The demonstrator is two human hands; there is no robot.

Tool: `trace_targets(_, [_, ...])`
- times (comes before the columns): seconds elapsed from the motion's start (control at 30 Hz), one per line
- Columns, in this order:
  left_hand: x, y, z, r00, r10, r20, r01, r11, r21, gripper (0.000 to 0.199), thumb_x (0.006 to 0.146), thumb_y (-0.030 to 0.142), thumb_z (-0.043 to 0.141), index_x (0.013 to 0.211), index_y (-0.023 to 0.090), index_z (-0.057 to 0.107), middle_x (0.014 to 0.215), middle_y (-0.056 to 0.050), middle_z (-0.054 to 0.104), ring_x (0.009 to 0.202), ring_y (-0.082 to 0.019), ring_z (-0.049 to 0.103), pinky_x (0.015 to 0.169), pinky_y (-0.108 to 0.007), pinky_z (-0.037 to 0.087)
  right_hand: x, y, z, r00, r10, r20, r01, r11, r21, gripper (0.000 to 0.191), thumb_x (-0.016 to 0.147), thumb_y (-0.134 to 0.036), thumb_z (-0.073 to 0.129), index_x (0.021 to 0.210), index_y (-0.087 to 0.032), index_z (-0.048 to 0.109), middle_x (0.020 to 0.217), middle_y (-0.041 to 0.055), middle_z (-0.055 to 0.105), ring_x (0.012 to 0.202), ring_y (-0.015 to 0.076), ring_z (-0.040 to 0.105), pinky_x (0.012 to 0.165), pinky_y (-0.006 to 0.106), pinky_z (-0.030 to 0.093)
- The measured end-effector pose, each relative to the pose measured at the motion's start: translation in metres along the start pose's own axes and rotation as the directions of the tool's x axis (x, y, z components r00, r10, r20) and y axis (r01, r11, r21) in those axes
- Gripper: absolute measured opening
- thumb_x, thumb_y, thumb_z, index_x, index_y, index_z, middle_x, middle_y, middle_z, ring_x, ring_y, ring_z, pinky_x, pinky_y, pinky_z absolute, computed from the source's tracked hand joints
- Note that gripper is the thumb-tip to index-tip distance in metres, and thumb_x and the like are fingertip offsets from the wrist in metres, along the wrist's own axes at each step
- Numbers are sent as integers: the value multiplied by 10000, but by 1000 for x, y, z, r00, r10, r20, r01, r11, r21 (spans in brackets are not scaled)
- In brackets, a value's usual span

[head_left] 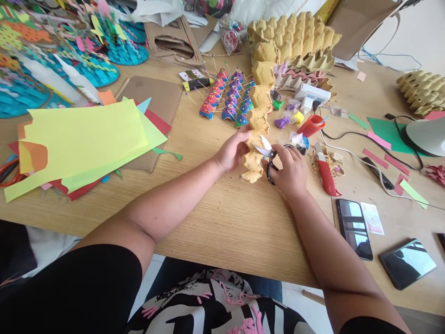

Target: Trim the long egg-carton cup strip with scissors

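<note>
Dull-yellow egg-tray strip of moulded paper pulp (261, 95), long and knobbly, runs away from the person over the pale wooden table (215, 218), its near end between the two hands. Seen from the head camera, my guess is that it weighs next to nothing: stiff along its cups, dry rather than slippery, and apt to tear or crumple at the thin edges. A light hold at a thick fold between cups would suit it best.

The left hand (232, 152) pinches the strip's left edge close to the near end, though some of its fingertips are hidden behind the pulp. The right hand (290, 170) has its fingers curled round the black-handled steel scissors (266, 151), whose parted blades point at the strip; from where I stand, I can't quite tell whether both blades touch it.

Just left of the strip's middle stand the painted, bumpy blue-and-green row (246, 105) and its purple neighbour (232, 96), bristling with pins that could snag it. Beyond its far end a stack of yellow egg trays (295, 37) crowds the space. Near the right hand are an orange-red cup (310, 125) and a red-handled knife (326, 172).
</note>
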State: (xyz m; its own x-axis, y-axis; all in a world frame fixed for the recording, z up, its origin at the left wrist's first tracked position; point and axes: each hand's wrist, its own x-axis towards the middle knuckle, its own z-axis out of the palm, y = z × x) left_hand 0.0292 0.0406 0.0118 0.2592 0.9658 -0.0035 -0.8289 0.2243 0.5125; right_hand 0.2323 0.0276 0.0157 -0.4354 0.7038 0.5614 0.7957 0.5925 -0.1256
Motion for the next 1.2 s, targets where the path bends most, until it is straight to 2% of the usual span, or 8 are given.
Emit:
trace_targets(0.23, [-1, 0, 1, 999, -32, -16, 33, 999, 21, 543, 881, 283, 596, 1422, 259, 627, 1014, -44, 823, 875, -253, 807, 746, -345, 621, 0, 0, -2, 999, 29, 30, -29, 1000, 13, 312, 988, -457, 583, 1143, -208, 689, 769, 32, 701, 707, 206, 625, 700, 335, 421])
trace_targets(0.37, [-2, 0, 1, 1000, -27, -7, 27, 999, 43, 531, 876, 289, 611, 1407, 271, 631, 1012, -41, 819, 876, -250, 806, 755, -343, 620, 1, 1, -4, 995, 67, 78, -64, 997, -34, 342, 1007, -517, 541, 1081, -219, 691, 693, 21, 649, 653, 194, 567, 653, 323, 341])
trace_targets(0.67, [-5, 0, 5, 999, -21, -30, 25, 992, 127, 497, 879, 297, 606, 1374, 284, 641, 964, -28, 813, 882, -257, 803, 764, -365, 630, -1, 3, -4, 992, 90, 88, -80, 990, -113, 419, 1024, -569, 500, 1092, -214, 713, 714, 45, 688, 655, 198, 586, 632, 316, 300])
trace_targets(0.83, [-3, -1, 1, 999, -31, -5, 32, 996, 89, 512, 881, 291, 602, 1392, 298, 629, 980, -29, 818, 846, -257, 807, 709, -357, 626, -1, 5, -4, 989, 106, 100, -91, 986, -142, 428, 1024, -587, 490, 1064, -222, 710, 705, 48, 701, 653, 210, 602, 615, 319, 293])
trace_targets(1.0, [-2, -2, -1, 999, -33, -5, 33, 996, 77, 510, 875, 283, 619, 1384, 312, 626, 1001, -10, 819, 838, -239, 806, 716, -344, 625, 0, 7, -3, 987, 125, 98, -107, 979, -176, 452, 1026, -616, 470, 1034, -228, 700, 721, 52, 720, 663, 214, 618, 609, 319, 274])
trace_targets(1.2, [-1, -2, -3, 1000, -7, -31, 11, 990, 143, 453, 881, 292, 626, 1332, 305, 665, 1005, -16, 814, 865, -243, 806, 709, -340, 623, 0, 6, -4, 963, 220, 156, -188, 963, -195, 540, 1033, -682, 418, 1007, -222, 700, 734, 70, 725, 635, 206, 605, 592, 324, 230])
